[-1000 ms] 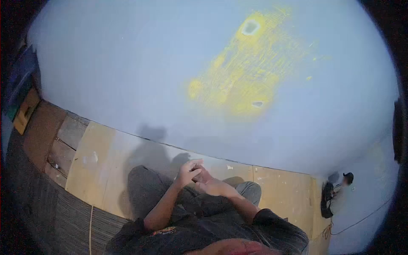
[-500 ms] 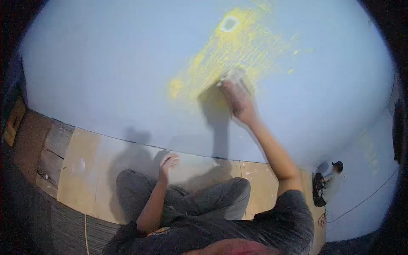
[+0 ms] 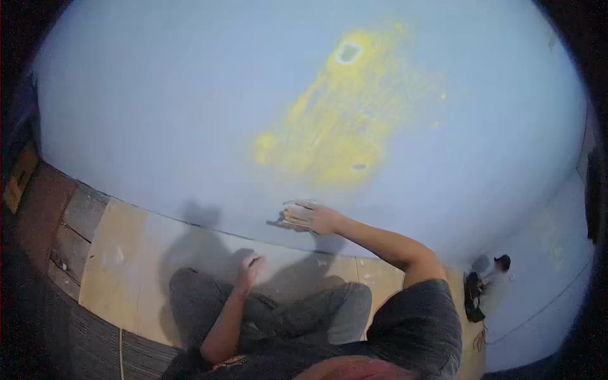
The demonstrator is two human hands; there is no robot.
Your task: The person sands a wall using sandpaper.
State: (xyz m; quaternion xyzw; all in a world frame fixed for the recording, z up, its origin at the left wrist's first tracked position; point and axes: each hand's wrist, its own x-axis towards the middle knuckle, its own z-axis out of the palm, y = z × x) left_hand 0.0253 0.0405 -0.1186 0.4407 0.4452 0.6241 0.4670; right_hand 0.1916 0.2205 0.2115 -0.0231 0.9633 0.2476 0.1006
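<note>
My right hand (image 3: 315, 218) is wrapped round a pale, flat block that looks like a sanding block (image 3: 292, 214). It is low on the light blue wall (image 3: 158, 120), close to the wall's bottom edge. Above it spreads a scuffed yellow patch (image 3: 323, 130) with a pale grey spot (image 3: 348, 53) near its top and a smaller grey spot (image 3: 360, 167) near its bottom. Over my crossed legs, my left hand (image 3: 249, 272) is raised with its fingers curled in. Whether anything is inside those fingers is hidden.
Light wooden boards (image 3: 117, 250) run along the wall's foot, with a dark ribbed mat (image 3: 95, 329) nearer me. At the right, another person in a dark cap (image 3: 502, 262) is beside a dark bag (image 3: 474, 294) and a cord (image 3: 479, 342). Shadows fall on wall and boards.
My right hand has moved the block down and left from the yellow patch, uncovering the lower grey spot. My left hand's fingers have curled in more.
</note>
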